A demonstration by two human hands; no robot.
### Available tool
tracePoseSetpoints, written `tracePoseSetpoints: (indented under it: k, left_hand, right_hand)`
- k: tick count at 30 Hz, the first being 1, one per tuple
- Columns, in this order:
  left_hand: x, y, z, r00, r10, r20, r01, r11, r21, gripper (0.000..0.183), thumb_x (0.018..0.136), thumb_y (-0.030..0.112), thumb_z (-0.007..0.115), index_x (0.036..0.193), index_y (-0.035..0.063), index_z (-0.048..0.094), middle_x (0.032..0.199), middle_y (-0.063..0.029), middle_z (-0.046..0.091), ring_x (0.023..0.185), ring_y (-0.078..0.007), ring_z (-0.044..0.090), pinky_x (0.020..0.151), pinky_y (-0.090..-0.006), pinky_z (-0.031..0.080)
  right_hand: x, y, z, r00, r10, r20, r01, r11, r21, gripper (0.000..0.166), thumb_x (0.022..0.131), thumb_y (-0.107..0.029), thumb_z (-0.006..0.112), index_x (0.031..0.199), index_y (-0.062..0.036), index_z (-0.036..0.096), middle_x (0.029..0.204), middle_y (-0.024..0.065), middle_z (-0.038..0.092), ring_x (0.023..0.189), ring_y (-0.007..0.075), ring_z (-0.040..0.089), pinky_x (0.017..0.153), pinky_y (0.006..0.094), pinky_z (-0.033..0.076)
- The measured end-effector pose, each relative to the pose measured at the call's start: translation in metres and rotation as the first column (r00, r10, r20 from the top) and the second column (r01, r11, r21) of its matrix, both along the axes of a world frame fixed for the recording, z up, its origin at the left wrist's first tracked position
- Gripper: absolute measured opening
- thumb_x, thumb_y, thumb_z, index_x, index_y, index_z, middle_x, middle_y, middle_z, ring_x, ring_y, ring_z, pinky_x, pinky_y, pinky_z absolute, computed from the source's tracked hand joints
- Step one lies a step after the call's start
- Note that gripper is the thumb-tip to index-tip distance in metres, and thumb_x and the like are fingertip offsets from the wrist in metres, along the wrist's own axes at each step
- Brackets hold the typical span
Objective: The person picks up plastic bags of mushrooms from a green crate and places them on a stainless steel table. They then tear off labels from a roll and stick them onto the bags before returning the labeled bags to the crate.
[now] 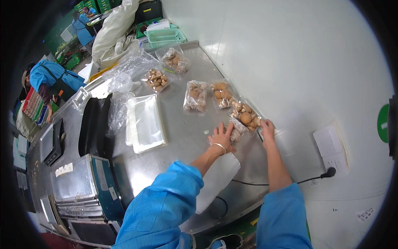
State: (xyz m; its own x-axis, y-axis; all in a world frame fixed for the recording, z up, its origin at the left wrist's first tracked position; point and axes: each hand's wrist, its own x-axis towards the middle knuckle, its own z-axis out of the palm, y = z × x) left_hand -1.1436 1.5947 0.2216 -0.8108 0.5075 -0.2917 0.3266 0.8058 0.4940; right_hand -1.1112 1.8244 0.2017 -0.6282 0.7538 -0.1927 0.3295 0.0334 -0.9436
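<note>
A clear-wrapped pack of brown mushrooms [245,115] lies tilted against the wall side of the steel table. My right hand [268,130] pinches its near right end between thumb and fingers. Partly under my left hand [222,137] is another film-wrapped mushroom pack [238,130], its contents blurred by wrinkled film. The left fingers are spread over it, and whether they grip it is hidden. Just beyond sit a pack of round mushrooms [222,94] and a wrapped tray of mushrooms [195,96]. Farther back are an open-topped-looking mushroom pack [156,80] and a bagged mushroom pack [175,60].
The steel table [180,137] meets a white wall [279,62] on the right. A stack of clear bags [146,123] lies left, near a film sealing machine [84,183] and a scale [51,141]. A black power cable [248,183] crosses below my arms. A co-worker [54,77] bends at far left.
</note>
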Motion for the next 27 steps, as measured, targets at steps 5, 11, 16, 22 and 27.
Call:
tracePoseSetpoints:
  k: [5,11,16,22,27]
  left_hand:
    - [-0.028,-0.013,-0.024,0.993,0.029,0.112,-0.049,0.983,0.176,0.116,0.047,0.040,0.086,0.142,0.0344,0.021,0.145,-0.0044,0.029,0.128,-0.0367,0.034,0.094,-0.0601,0.035]
    - [-0.049,-0.052,-0.048,0.836,-0.148,0.528,-0.364,0.571,0.736,0.101,0.060,0.016,0.080,0.143,0.0052,0.022,0.134,-0.0212,0.038,0.120,-0.0337,0.044,0.098,-0.0430,0.041]
    - [-0.125,-0.100,-0.102,0.867,-0.190,0.460,-0.328,0.478,0.815,0.078,0.079,0.015,0.060,0.146,0.0112,0.022,0.138,-0.0092,0.039,0.119,-0.0250,0.044,0.096,-0.0376,0.041]
    - [-0.159,-0.118,-0.080,0.995,0.096,0.024,-0.069,0.504,0.861,0.073,0.082,0.016,0.067,0.143,0.0105,0.027,0.139,-0.0163,0.038,0.120,-0.0293,0.044,0.096,-0.0400,0.044]
    - [-0.084,-0.077,0.004,0.943,0.310,-0.120,-0.050,0.487,0.872,0.081,0.078,0.014,0.073,0.142,0.0065,0.024,0.139,-0.0176,0.036,0.121,-0.0333,0.044,0.096,-0.0438,0.046]
  right_hand:
    - [-0.018,0.004,-0.022,0.987,0.163,0.018,-0.164,0.978,0.132,0.065,0.076,-0.030,0.071,0.127,0.0015,0.048,0.115,0.0151,0.058,0.098,0.0199,0.056,0.081,0.0274,0.044]
    - [0.060,-0.068,0.041,0.952,-0.142,-0.272,0.250,0.874,0.416,0.035,0.087,-0.021,0.055,0.113,0.0017,0.054,0.106,0.0184,0.059,0.094,0.0266,0.057,0.080,0.0384,0.047]
    - [0.273,-0.101,0.148,0.861,-0.184,-0.474,0.169,0.983,-0.076,0.030,0.092,-0.018,0.051,0.117,-0.0021,0.053,0.093,0.0071,0.062,0.073,0.0130,0.056,0.064,0.0271,0.048]
    - [0.621,-0.122,0.125,0.402,-0.835,-0.376,0.842,0.498,-0.206,0.025,0.092,-0.031,0.053,0.076,-0.0118,0.053,0.070,-0.0007,0.053,0.058,0.0107,0.049,0.050,0.0268,0.039]
    - [0.785,-0.089,0.030,0.093,-0.941,-0.326,0.986,0.133,-0.103,0.033,0.093,-0.036,0.054,0.082,-0.0062,0.060,0.075,0.0024,0.057,0.067,0.0122,0.053,0.060,0.0258,0.043]
